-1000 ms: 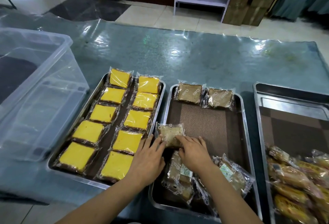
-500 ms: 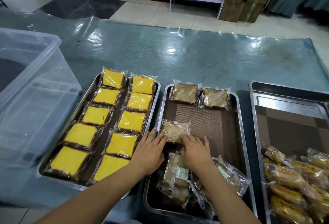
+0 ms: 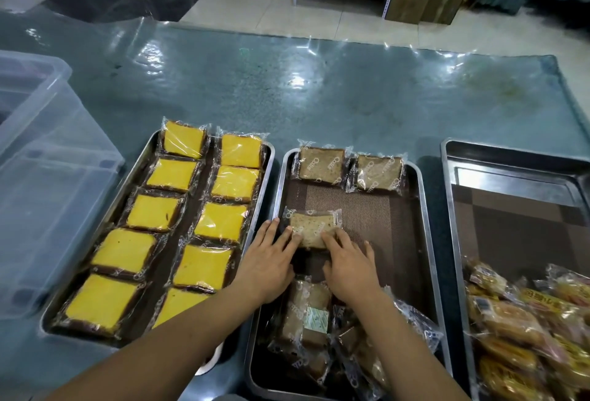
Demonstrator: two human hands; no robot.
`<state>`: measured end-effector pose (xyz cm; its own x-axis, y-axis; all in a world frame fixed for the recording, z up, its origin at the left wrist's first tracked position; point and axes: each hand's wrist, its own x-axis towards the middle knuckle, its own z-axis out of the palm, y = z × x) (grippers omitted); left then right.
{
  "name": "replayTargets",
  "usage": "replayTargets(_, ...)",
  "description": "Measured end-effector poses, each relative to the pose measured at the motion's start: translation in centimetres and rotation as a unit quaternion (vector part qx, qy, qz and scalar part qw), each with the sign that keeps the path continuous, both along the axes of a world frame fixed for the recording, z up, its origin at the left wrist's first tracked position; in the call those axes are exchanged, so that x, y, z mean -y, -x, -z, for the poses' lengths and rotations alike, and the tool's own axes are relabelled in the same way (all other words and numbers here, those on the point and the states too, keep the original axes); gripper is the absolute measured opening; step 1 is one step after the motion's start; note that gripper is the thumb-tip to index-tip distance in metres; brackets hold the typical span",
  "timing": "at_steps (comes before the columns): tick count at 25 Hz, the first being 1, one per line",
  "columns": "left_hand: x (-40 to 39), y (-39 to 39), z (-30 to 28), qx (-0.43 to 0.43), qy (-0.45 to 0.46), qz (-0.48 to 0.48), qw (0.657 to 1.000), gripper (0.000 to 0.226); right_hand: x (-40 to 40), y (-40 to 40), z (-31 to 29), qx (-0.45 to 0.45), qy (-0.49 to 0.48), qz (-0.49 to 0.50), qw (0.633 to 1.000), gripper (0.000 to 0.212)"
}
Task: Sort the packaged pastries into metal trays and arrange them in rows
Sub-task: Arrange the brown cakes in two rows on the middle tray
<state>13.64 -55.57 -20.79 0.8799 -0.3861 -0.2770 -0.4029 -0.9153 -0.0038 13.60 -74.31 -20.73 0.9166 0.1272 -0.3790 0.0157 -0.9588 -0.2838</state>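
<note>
Two hands work in the middle tray (image 3: 418,209). The left hand (image 3: 266,260) and the right hand (image 3: 348,265) lie flat, with straight fingers pressing on the near edge of one brown cake pack (image 3: 311,228). They grip nothing. The pack sits just past the fingertips, up the frame from both hands, near the tray's left wall. Its long side runs left to right. The left hand is a little nearer to it.

At the bottom of the frame, under the wrists, lies a loose pile of brown packs (image 3: 311,330), not yet in rows. I think the pack needs a small push up and a straightening to start the second row. The open tray floor ahead leaves room.

Farther up, two brown packs (image 3: 349,167) sit side by side at the tray's far end. The left tray (image 3: 268,171) holds yellow cakes (image 3: 178,212) in two neat rows. The right tray (image 3: 447,196) holds golden buns (image 3: 517,321) at lower right. A clear bin (image 3: 54,183) stands at far left.
</note>
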Motion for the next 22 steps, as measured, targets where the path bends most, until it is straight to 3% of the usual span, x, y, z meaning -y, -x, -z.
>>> replayTargets(22, 1.5, -7.3, 1.2, 0.012, 0.003, -0.028, 1.0, 0.067, 0.6, -6.2, 1.0, 0.003, -0.002, 0.0, 1.0, 0.067)
